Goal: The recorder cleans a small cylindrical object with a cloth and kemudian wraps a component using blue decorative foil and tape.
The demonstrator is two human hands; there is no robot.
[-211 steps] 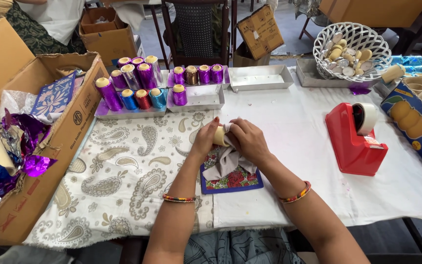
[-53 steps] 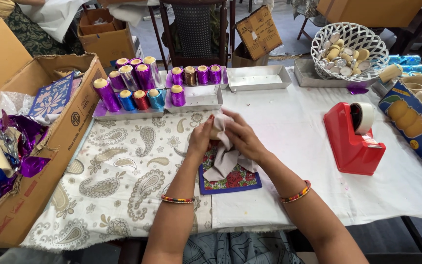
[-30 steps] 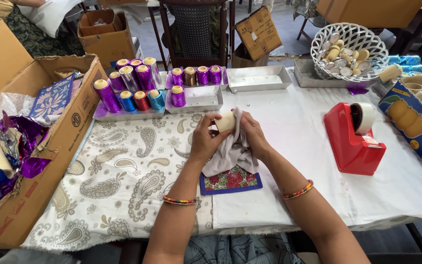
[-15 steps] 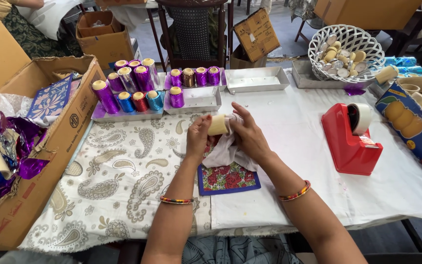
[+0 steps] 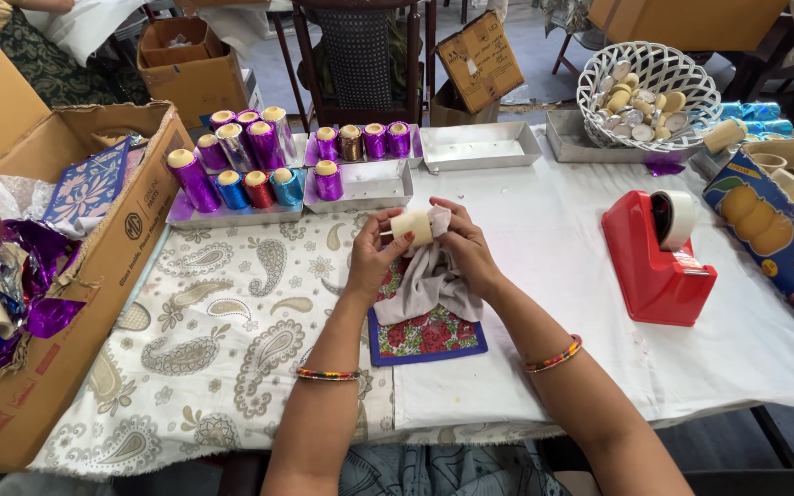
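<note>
My left hand [image 5: 377, 253] holds a cream cylinder candle [image 5: 412, 227] by its left end, above the table. My right hand [image 5: 463, 248] presses a grey-white cloth [image 5: 429, 285] against the candle's right end; the cloth hangs down over a floral mat with a blue border [image 5: 429, 336]. Both wrists wear beaded bangles.
Metal trays [image 5: 369, 188] with foil-wrapped candles [image 5: 255, 142] stand behind; one tray [image 5: 480, 149] has nothing in it. A red tape dispenser [image 5: 659, 262] sits right, a white basket [image 5: 650, 87] of round pieces beyond it. A cardboard box [image 5: 94, 276] with purple foil is left; a box of cream candles [image 5: 774, 220] right.
The candle has stayed lifted between both hands and been turned while the cloth rubs it; earlier the hands were lower, working cloth and candle over the mat.
</note>
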